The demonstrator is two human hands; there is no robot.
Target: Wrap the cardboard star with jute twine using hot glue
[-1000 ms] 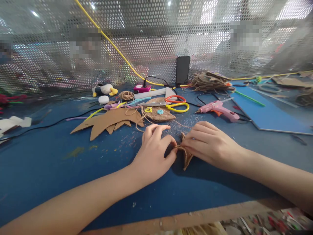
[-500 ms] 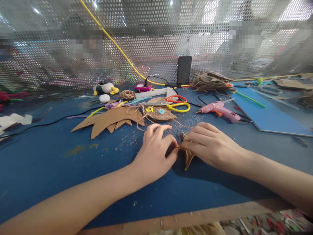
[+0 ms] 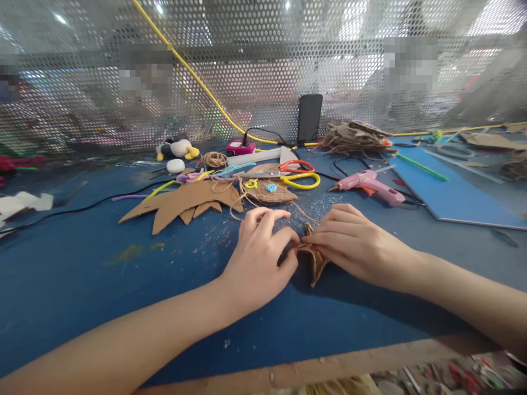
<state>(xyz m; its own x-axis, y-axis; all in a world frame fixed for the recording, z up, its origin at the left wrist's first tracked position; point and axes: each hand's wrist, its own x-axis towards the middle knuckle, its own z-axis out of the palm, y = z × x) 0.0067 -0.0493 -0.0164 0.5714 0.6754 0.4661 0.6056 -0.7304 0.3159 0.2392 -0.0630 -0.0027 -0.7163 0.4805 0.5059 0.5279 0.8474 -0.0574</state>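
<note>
Two hands of mine meet at the table's centre, items listed from my left.

Cardboard cut-out [image 3: 185,202]: brown, flat, spiky-edged, at ten o'clock from my left hand, well apart.

Twine spool [image 3: 214,159]: small coil, farther back at eleven o'clock.

Left hand [image 3: 260,253]: thumb and forefinger closed together on the left edge of the twine-wrapped piece; remaining fingers curled, resting on the blue table [image 3: 82,274].

Twine-wrapped piece [image 3: 315,262]: small, tan-brown, roughly triangular with a point toward six o'clock, surface ribbed with wound cord; it sits on the table between both hands, upper part hidden under my fingers.

Woven disc [image 3: 269,192]: round, jute-coloured, with a blue bead on it, at twelve o'clock, near my left fingertips.

Scissors [image 3: 294,174]: red and yellow handles, just behind the disc.

Right hand [image 3: 356,247]: fingers together, pinched on the piece's right side and top.

Glue gun [image 3: 370,185]: pink, lying flat at one o'clock from my right hand.
</note>
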